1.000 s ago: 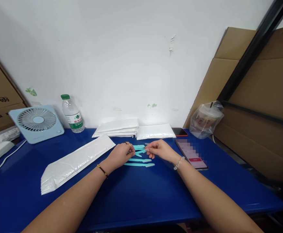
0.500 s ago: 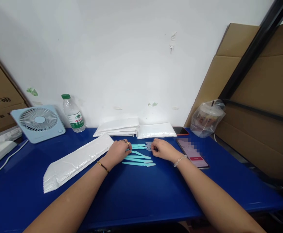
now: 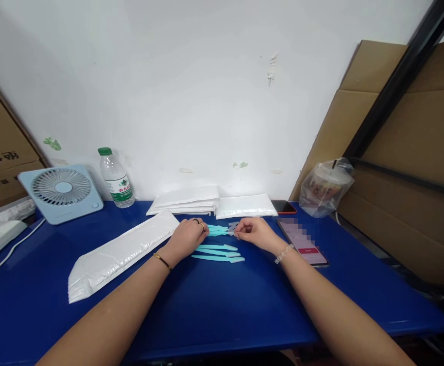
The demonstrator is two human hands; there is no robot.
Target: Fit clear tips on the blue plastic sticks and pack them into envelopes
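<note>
Fingers closed, my left hand [image 3: 189, 236] pinches the handle end of a turquoise eyebrow razor [image 3: 220, 233]. My right hand [image 3: 254, 234] pinches at that razor's other end, where a small clear cap seems to be; the fingers partly hide it. Just behind lie more turquoise razors, partly overlapped, and several translucent caps [image 3: 233, 225] beside my right fingertips. Nearer to me, three turquoise razors [image 3: 216, 258] rest on the blue table [image 3: 222, 305] with their blade ends to the right.
Left of my left hand lies a white padded mailer [image 3: 121, 256]. More mailers [image 3: 186, 195] are stacked by the wall, near a bottle [image 3: 117, 180] and a fan [image 3: 62, 193]. At right are a phone [image 3: 304, 244], a dark phone [image 3: 283, 206] and a bagged drink cup [image 3: 324, 185].
The slanted razor at my left hand has moved back, away from the nearer row. My right fingers have come left from the caps to meet its end.
</note>
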